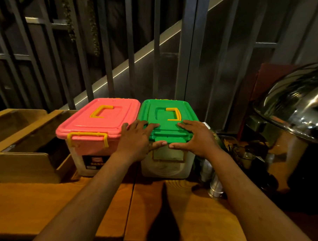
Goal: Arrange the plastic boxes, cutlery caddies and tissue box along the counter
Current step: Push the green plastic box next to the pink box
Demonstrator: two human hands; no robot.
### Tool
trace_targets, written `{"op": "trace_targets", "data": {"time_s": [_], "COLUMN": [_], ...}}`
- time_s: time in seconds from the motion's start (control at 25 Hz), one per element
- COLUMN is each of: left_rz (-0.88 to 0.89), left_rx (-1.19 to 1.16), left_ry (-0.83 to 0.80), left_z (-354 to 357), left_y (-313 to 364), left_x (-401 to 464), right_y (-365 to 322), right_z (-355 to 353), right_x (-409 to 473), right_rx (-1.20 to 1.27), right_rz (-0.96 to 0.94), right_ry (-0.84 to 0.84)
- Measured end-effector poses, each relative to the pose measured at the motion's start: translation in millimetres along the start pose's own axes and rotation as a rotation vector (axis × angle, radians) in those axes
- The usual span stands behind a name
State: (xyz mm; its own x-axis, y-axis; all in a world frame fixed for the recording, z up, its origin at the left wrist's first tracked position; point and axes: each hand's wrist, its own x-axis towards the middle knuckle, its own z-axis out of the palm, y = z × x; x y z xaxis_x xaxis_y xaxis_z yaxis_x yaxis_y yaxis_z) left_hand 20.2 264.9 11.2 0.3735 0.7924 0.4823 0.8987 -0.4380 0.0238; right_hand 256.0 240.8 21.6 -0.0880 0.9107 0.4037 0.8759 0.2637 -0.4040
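Two clear plastic boxes stand side by side at the back of the wooden counter (pixel 49 203). The pink-lidded box (pixel 98 123) on the left has yellow handles and a yellow front clasp. The green-lidded box (pixel 165 112) touches it on the right. My left hand (pixel 137 137) lies on the green lid's near left corner, fingers spread on top and thumb under the front edge. My right hand (pixel 195 137) grips the lid's near right part the same way. The thumbs nearly meet at the front clasp.
Two wooden caddies (pixel 28 144) sit left of the pink box. To the right stand metal shakers (pixel 215 187), dark glass jars (pixel 247 153) and a large steel chafing-dish dome (pixel 299 103). A metal grille and a stair rail rise behind the counter.
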Motion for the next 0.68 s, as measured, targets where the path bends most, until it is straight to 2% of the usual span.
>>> {"op": "trace_targets", "data": {"time_s": [0.24, 0.48, 0.68], "left_rz": [-0.009, -0.085, -0.090], "left_rx": [0.016, 0.021, -0.064], "left_ry": [-0.009, -0.139, 0.076], "left_z": [-0.9, -17.3, -34.1], "left_y": [1.9, 18.4, 63.5], "left_x": [-0.2, -3.1, -7.4], "right_y": [-0.7, -9.3, 5.2], "right_z": [-1.9, -16.9, -50.2], "right_x": [0.4, -8.1, -38.6], "right_rx": [-0.028, -0.176, -0.308], "right_rz": [0.009, 0.006, 0.000], "right_ry": [-0.018, -0.129, 0.179]}}
